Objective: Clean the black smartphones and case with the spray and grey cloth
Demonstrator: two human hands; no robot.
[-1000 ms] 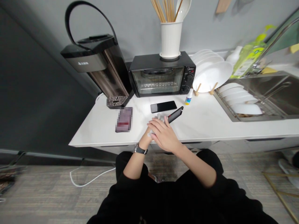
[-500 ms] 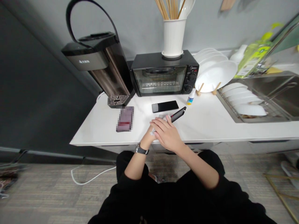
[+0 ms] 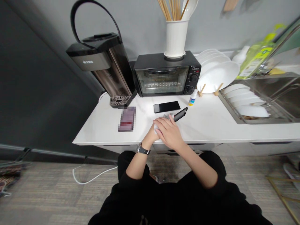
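My right hand [image 3: 170,132] lies over my left hand [image 3: 151,135], its fingers closed on a white tissue [image 3: 156,127] pressed between the two. My left hand, with a dark watch at the wrist, is mostly covered and its fingers are hidden. Just beyond my fingertips a slim black object [image 3: 180,115] sticks out to the upper right; I cannot make out what grips its near end. A black phone [image 3: 167,107] lies flat behind my hands. Right of it stands a small white bottle [image 3: 192,97] with a blue and yellow label. A blurred purple packet [image 3: 127,119] rests to the left.
A black toaster oven [image 3: 164,75] carries a white pot of chopsticks [image 3: 176,39]. At its left stands a tall dispenser [image 3: 112,68]. White plates [image 3: 217,76] stand at its right, beside a sink [image 3: 236,115] with bowls. The white counter's [image 3: 93,134] front edge is near my wrists.
The whole view has shifted slightly, moving the scene a little to the right. My hands stay together over the tissue, with only a slight change in how they lie.
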